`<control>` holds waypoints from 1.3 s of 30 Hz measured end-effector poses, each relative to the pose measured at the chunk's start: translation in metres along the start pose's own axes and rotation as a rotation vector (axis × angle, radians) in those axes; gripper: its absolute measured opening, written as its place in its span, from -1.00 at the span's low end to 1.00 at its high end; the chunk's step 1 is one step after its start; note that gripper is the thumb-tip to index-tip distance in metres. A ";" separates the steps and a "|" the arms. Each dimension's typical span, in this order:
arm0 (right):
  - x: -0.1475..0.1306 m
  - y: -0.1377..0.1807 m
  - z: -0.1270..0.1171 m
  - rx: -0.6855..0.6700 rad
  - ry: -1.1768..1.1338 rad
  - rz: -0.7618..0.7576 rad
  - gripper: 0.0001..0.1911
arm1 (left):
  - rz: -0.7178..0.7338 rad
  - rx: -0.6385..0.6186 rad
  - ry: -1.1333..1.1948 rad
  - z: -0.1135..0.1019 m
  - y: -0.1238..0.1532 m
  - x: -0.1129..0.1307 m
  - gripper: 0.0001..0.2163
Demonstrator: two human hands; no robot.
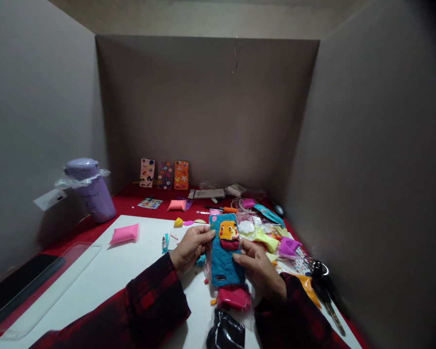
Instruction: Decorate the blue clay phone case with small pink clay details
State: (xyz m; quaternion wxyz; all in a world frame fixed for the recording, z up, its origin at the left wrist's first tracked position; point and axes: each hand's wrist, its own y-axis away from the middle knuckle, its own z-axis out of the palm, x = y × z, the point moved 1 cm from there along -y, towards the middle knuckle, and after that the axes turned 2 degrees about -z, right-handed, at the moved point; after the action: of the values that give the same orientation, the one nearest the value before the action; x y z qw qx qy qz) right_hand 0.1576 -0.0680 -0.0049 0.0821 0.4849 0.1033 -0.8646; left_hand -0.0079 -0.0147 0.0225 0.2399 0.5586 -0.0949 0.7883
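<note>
A phone case covered in blue clay (223, 269) is held upright between my hands. On its upper part is a yellow-orange clay face with a dark red band under it. My left hand (189, 248) pinches the case's left edge. At the right edge, my right hand (259, 265) grips it with thumb on the front near the red band. Just below the case lies a packet of red clay (234, 297), and nearer to me a packet of black clay (225, 332). Bits of clay lie on the white board (131, 276) around my hands.
A purple bottle (94, 194) stands at the left. Decorated cases, including an orange case (181, 175), lean on the back wall. A pink packet (125, 234) lies left; several clay packets and keys (327, 291) lie right. A clear plastic tray (54, 291) sits front left.
</note>
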 end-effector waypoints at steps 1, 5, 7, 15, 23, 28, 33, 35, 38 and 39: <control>0.000 0.000 0.000 0.000 0.000 0.001 -0.58 | -0.001 0.000 -0.001 0.000 0.000 0.000 -0.73; 0.000 0.000 0.001 -0.003 -0.002 0.000 -0.59 | -0.002 0.002 -0.002 -0.001 0.000 0.000 -0.73; 0.000 0.000 0.001 -0.007 -0.003 -0.001 -0.59 | -0.001 0.002 -0.002 -0.002 0.000 -0.001 -0.74; 0.001 0.000 0.001 -0.013 0.000 0.001 -0.59 | -0.004 -0.001 0.004 -0.001 0.000 0.000 -0.73; 0.000 0.002 0.002 -0.009 0.011 -0.002 -0.58 | -0.005 0.005 0.002 -0.002 -0.001 -0.001 -0.73; -0.001 0.003 0.003 -0.013 0.014 -0.003 -0.55 | -0.004 0.001 0.002 -0.001 0.000 0.000 -0.73; 0.000 0.002 0.002 -0.015 0.015 0.000 -0.58 | -0.009 0.001 -0.002 -0.001 0.000 0.000 -0.73; 0.000 0.001 0.002 -0.015 0.016 0.002 -0.58 | -0.010 -0.001 -0.002 -0.001 0.000 -0.001 -0.73; -0.001 0.001 0.002 -0.016 0.017 0.003 -0.57 | -0.007 -0.003 -0.001 -0.002 0.000 -0.002 -0.73; -0.001 0.001 0.002 -0.018 0.018 0.004 -0.56 | -0.006 -0.003 -0.001 -0.002 -0.001 -0.002 -0.73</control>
State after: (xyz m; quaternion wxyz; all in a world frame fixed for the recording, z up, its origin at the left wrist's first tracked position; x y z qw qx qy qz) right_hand 0.1563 -0.0698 -0.0032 0.0872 0.4921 0.1108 -0.8590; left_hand -0.0092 -0.0137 0.0197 0.2429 0.5588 -0.0944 0.7873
